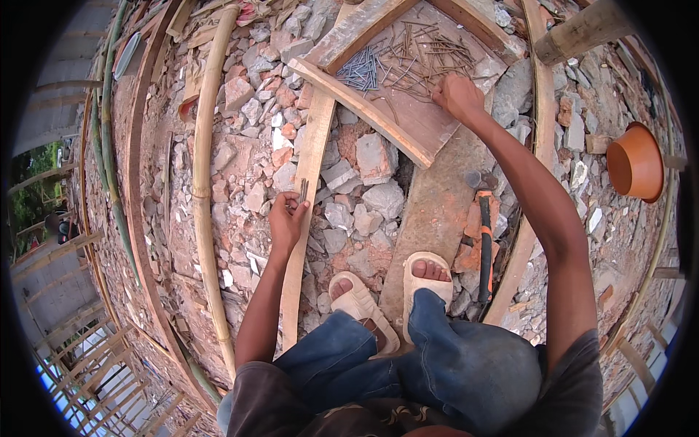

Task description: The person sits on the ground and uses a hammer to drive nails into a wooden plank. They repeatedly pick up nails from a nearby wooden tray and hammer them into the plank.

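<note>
My left hand [286, 216] pinches a few nails [303, 188] upright between thumb and fingers, above a narrow timber strip [314, 131]. Farther forward, my right hand [460, 98] is over a shallow wooden tray [418, 131], its fingers curled at the edge of a scattered pile of rusty nails [448, 52]. Whether a nail is inside those fingers is hidden. A heap of greyer, straighter nails [359, 70] lies at the tray's left side. Below my right forearm, a hammer [485, 246] with a black and orange handle rests on rubble and brick.
Broken concrete and brick rubble [377, 158] covers the ground. A plank [420, 218] runs under my right sandal [428, 273]. Bamboo poles [205, 180] and timber beams [136, 164] cross at left. An orange bucket [633, 163] lies tipped at right, near a bamboo post [584, 34].
</note>
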Demonstrator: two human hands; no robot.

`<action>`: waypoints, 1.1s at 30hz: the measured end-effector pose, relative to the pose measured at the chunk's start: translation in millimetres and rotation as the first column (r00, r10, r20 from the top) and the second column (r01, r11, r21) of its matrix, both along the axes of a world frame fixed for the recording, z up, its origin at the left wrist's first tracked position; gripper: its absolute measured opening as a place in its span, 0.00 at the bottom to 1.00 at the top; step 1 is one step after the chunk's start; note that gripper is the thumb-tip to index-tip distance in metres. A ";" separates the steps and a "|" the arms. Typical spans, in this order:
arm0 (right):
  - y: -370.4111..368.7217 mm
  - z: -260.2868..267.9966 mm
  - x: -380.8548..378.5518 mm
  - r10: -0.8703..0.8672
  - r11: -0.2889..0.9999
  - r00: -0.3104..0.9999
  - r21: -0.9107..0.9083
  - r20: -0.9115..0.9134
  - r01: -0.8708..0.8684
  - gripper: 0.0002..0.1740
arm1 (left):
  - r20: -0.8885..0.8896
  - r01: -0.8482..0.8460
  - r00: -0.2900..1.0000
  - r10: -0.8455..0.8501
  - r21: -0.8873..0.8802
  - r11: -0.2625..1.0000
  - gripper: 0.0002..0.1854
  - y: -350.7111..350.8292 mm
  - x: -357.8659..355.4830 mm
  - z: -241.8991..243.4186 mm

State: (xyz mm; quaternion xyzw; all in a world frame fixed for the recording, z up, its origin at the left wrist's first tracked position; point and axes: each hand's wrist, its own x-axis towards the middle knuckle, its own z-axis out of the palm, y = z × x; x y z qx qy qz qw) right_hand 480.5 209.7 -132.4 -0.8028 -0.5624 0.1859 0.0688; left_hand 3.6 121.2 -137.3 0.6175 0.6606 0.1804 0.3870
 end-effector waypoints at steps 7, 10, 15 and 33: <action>-21.1 -14.0 40.1 0.020 0.999 0.908 -0.020 -0.419 -0.032 0.14 | -0.206 0.093 0.976 -0.075 0.079 0.993 0.13 8.0 18.4 17.4; -30.0 16.8 52.2 -0.326 0.944 0.438 -0.317 -0.838 0.095 0.12 | -0.258 0.104 0.963 -0.084 0.064 0.993 0.12 10.6 19.7 23.8; -63.8 49.7 53.4 -0.385 0.919 0.005 -0.384 -0.923 0.088 0.12 | -0.328 0.189 0.935 -0.136 0.135 0.973 0.11 14.0 16.4 18.2; -108.1 62.4 30.0 -0.198 0.964 0.107 -0.213 -0.974 -0.158 0.13 | -0.369 0.195 0.916 -0.158 0.065 0.979 0.09 28.3 18.3 20.5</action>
